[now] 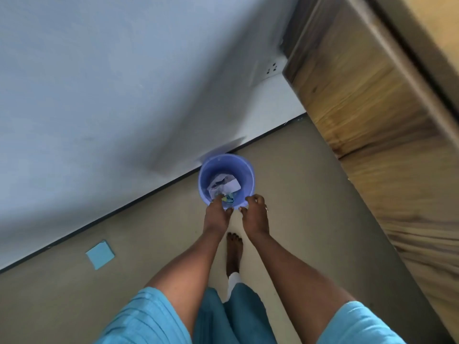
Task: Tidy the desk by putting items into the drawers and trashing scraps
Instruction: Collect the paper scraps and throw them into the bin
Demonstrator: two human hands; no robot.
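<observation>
A round plastic bin, lilac-blue and smooth-walled, stands on the beige floor against the pale grey wall, near the foot of a wooden desk whose grained side panel fills the right of the view. A white socket plate sits on the wall beside the desk's back edge. A thin dark strip runs where wall meets floor.

Inside the bin lie crumpled white paper scraps and 1 small yellow-and-blue scrap near the closest wall.

Both hands hang over the bin's near rim, side by side with a narrow gap between them, not touching. The left hand points its fingers down into the bin, relaxed; whether its tips touch the coloured scrap cannot be told. The right hand has loosely curled fingers and grips nothing.

A square, flat blue sticky-note pad lies on the floor well to the left, near the wall. 1 bare foot stands between the forearms.
</observation>
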